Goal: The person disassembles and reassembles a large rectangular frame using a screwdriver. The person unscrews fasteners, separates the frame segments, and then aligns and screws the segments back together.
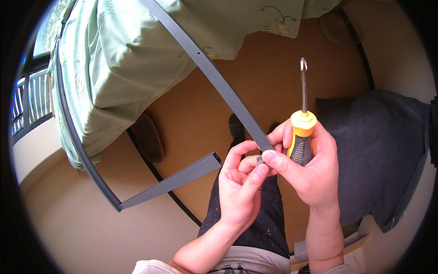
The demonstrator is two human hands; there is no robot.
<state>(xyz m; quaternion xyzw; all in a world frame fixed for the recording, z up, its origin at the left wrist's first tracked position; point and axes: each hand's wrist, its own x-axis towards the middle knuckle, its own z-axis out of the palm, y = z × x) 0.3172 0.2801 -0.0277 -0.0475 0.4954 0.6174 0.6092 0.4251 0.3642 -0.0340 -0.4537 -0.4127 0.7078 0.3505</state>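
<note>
My right hand (319, 169) is closed round a yellow and black screwdriver (301, 141), its cross-shaped tip pointing up and away from me. The thumb and fingertips of that same hand also pinch the near end of a long dark grey frame bar (219, 82). Close beside that end, my left hand (242, 182) is closed, with thumb and finger pinching a small grey piece (259, 160). Fingers partly cover this piece, so its kind does not show. The bar runs up and left, with a small hole part way along it.
Left of my hands, a shorter grey bar (169, 182) with an open end joins a long side bar (75, 123) at a corner. A pale green patterned cloth (123, 68) hangs behind. Dark fabric (374, 155) lies at the right, and a window (39, 96) is at the far left.
</note>
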